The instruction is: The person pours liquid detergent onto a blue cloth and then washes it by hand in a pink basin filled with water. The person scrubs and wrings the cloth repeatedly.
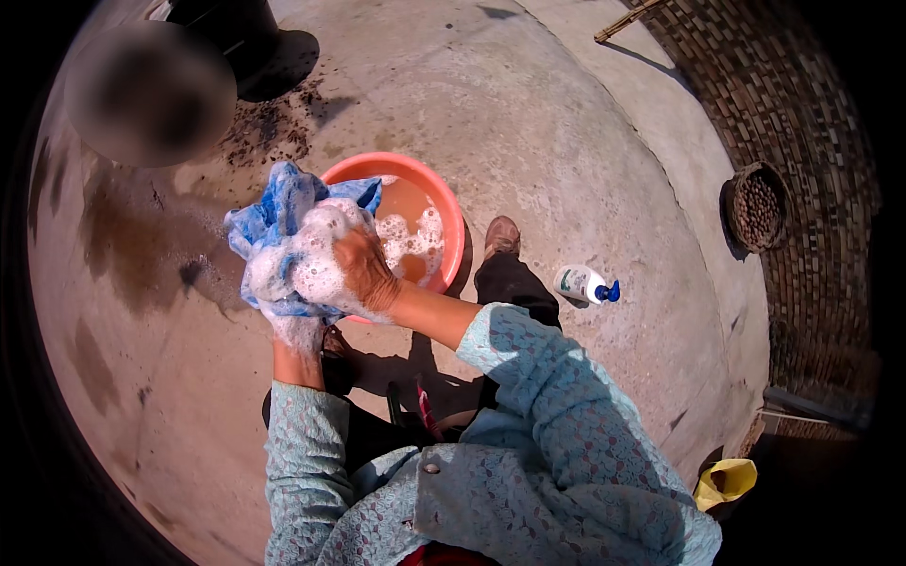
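A blue and white patterned cloth, thick with white suds, is bunched between my two hands above the left rim of a round pink basin. My right hand is closed on the foamy cloth from the right, its fingers partly buried in suds. Under the bundle, my left hand grips the cloth; foam covers it and its fingers are mostly hidden. Brownish water with floating suds shows in the basin. Part of the cloth hangs over the rim.
On the concrete to the right lies a white bottle with a blue pump. A round basket of small brown lumps stands by the brick wall. A black bucket is at the far left, a yellow container at the lower right.
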Demonstrator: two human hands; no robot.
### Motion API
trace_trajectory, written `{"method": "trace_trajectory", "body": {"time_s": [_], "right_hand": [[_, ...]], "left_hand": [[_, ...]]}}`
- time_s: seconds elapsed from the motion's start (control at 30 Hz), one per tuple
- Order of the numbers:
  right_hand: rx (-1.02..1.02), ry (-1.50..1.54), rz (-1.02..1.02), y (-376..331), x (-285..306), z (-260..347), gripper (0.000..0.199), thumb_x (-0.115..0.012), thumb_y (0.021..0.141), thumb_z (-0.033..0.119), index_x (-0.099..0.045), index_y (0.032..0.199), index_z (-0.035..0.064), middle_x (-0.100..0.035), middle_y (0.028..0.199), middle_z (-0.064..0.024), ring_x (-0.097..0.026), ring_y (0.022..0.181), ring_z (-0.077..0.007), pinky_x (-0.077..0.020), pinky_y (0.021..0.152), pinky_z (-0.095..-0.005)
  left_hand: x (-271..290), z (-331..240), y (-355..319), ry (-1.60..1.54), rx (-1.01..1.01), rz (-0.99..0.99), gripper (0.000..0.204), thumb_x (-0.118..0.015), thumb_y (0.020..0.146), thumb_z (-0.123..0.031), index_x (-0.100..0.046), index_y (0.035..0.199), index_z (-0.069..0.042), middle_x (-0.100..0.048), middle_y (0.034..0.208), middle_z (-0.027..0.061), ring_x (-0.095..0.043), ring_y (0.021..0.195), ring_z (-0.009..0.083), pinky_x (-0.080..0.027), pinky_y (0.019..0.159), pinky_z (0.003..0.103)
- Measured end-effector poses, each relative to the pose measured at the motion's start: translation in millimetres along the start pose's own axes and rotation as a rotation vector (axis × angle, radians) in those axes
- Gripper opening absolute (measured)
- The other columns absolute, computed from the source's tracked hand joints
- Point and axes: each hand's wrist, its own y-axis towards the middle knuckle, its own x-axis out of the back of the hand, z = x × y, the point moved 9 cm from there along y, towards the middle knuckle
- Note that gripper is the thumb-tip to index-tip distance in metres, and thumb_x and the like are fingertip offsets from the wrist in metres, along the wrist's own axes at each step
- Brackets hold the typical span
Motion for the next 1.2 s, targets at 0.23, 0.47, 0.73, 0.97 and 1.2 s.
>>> {"method": "trace_trajectory", "body": {"time_s": [0.23, 0.47, 0.73, 0.97, 1.2], "right_hand": [[0.024, 0.087, -0.058, 10, 27, 21, 0.011, -0.054, 0.076, 0.01, -0.059, 0.075, 0.0003, -0.054, 0.066, -0.0176, -0.056, 0.072, -0.0361, -0.0457, 0.069, -0.0471], [0.054, 0.037, -0.056, 8, 31, 24, 0.013, -0.053, 0.076, 0.01, -0.06, 0.078, -0.0011, -0.055, 0.068, -0.0178, -0.056, 0.074, -0.0366, -0.0455, 0.069, -0.047], [0.052, 0.028, -0.019, 11, 27, 23, 0.015, -0.054, 0.076, 0.012, -0.061, 0.078, -0.0011, -0.056, 0.069, -0.0178, -0.056, 0.073, -0.0358, -0.0455, 0.068, -0.0466], [0.037, 0.043, -0.026, 15, 35, 29, 0.016, -0.056, 0.075, 0.014, -0.061, 0.078, -0.0011, -0.056, 0.069, -0.0178, -0.056, 0.072, -0.0353, -0.0453, 0.068, -0.0466], [0.059, -0.023, -0.016, 5, 13, 9, 0.019, -0.06, 0.073, 0.017, -0.061, 0.079, -0.001, -0.055, 0.068, -0.0178, -0.055, 0.07, -0.0351, -0.0449, 0.066, -0.0462]], "left_hand": [[19, 8, 1, -0.003, 0.021, -0.013, 0.042, -0.055, 0.089, -0.02, -0.045, 0.124, 0.001, -0.054, 0.115, 0.0108, -0.056, 0.098, 0.0208, -0.05, 0.085, 0.03], [16, 8, 0, -0.025, 0.022, -0.018, 0.041, -0.054, 0.089, -0.019, -0.045, 0.124, 0.001, -0.055, 0.114, 0.0107, -0.056, 0.098, 0.0208, -0.05, 0.085, 0.03], [15, 9, -1, -0.046, 0.025, -0.024, 0.04, -0.054, 0.089, -0.019, -0.045, 0.123, 0.001, -0.055, 0.114, 0.0106, -0.056, 0.097, 0.0207, -0.05, 0.085, 0.031], [15, 9, 0, -0.068, 0.028, -0.025, 0.039, -0.053, 0.09, -0.018, -0.046, 0.123, 0.001, -0.055, 0.114, 0.0105, -0.056, 0.097, 0.0207, -0.05, 0.086, 0.031], [10, 12, 2, -0.114, 0.047, -0.033, 0.038, -0.053, 0.09, -0.018, -0.046, 0.122, 0.002, -0.056, 0.113, 0.0104, -0.057, 0.096, 0.0206, -0.05, 0.086, 0.031]]}}
